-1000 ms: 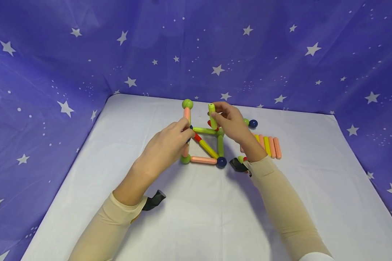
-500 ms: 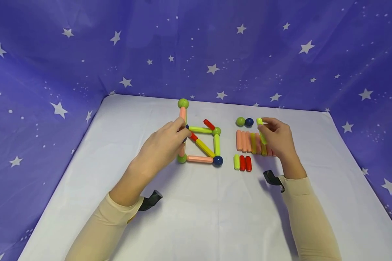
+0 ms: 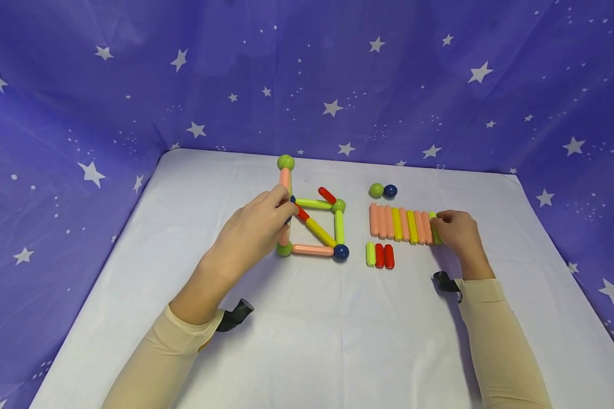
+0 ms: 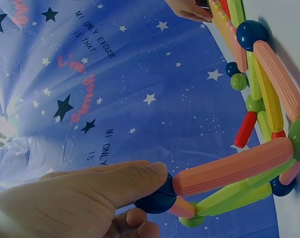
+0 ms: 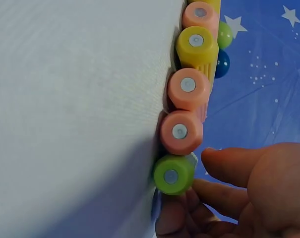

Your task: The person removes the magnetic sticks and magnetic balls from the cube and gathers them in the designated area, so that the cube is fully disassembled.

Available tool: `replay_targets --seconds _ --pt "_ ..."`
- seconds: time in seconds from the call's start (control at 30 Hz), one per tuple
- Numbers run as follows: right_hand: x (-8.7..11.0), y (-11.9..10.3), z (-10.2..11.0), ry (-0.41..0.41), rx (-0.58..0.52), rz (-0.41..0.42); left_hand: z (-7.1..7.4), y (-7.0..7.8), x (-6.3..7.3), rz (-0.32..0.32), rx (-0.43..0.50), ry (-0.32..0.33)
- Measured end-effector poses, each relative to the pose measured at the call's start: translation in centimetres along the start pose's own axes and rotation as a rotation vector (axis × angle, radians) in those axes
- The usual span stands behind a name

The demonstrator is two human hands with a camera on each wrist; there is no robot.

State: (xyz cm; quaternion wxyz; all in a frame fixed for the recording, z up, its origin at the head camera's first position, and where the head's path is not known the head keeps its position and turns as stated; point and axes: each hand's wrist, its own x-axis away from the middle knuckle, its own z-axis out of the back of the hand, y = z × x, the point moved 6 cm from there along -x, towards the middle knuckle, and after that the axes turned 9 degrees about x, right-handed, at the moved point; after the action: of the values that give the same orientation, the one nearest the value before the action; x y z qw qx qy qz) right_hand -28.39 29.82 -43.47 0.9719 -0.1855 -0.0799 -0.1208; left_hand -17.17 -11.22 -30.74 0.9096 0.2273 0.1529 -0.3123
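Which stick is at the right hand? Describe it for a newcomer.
On the white-covered table, right of the stick-and-ball structure, lies a long row of sticks. The green stick ends that row, beside the right hand; all its row-mates are pink or yellow.

**Bright head view, dimmer wrist views**

In the head view, soft, even light covers the white table (image 3: 337, 352). Faint, soft-edged shadows lie along the inner sides of the left sleeve (image 3: 153, 358) and right sleeve (image 3: 501, 341); small glints mark the blue ball (image 3: 341, 252). The left wrist view is dimmer and bluish, with glare whitening the left edge of the backdrop (image 4: 154, 64). In the greyish right wrist view, a broad shadow slants across the table; the green stick (image 5: 173, 174) looks crisp, the right hand's (image 5: 259, 188) lowest fingertips shaded.
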Motion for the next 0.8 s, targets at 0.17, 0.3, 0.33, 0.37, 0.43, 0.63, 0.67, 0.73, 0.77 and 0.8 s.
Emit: replay_targets --seconds 0.17,0.3,0.33,0.37,0.43,0.63,0.67,0.73,0.77,0.8 --pt "0.1 0.0 -0.2 -0.017 -0.022 -0.021 0.0 0.0 -0.1 -0.009 0.002 0.005" --pt "0.3 -0.3 0.3 0.017 -0.005 0.002 0.0 0.1 -0.1 -0.012 0.0 0.004" --pt "0.4 -0.5 0.4 0.031 -0.002 0.008 0.0 0.0 -0.1 -0.008 0.002 0.001" --pt "0.5 -0.8 0.6 0.049 0.003 0.022 -0.1 0.1 -0.1 -0.006 0.002 -0.001" --pt "0.9 -1.9 1.0 0.088 0.006 0.057 -0.1 0.1 -0.2 -0.001 0.001 -0.006" --pt "2.6 -7.9 1.3 0.139 -0.041 0.236 -0.1 0.0 -0.1 0.009 0.004 -0.011" --pt "2.8 -9.1 1.1 0.134 -0.057 0.278 0.0 0.0 -0.1 0.009 0.003 -0.008" --pt "3.3 -11.4 0.7 0.113 -0.085 0.355 0.0 -0.1 -0.1 0.009 0.004 -0.005" --pt "3.6 -12.7 0.4 0.097 -0.102 0.391 0.0 -0.1 -0.1 0.007 0.003 -0.002" --pt "3.8 -13.9 0.2 0.079 -0.117 0.423 0.0 -0.1 0.0 0.006 0.003 -0.002"
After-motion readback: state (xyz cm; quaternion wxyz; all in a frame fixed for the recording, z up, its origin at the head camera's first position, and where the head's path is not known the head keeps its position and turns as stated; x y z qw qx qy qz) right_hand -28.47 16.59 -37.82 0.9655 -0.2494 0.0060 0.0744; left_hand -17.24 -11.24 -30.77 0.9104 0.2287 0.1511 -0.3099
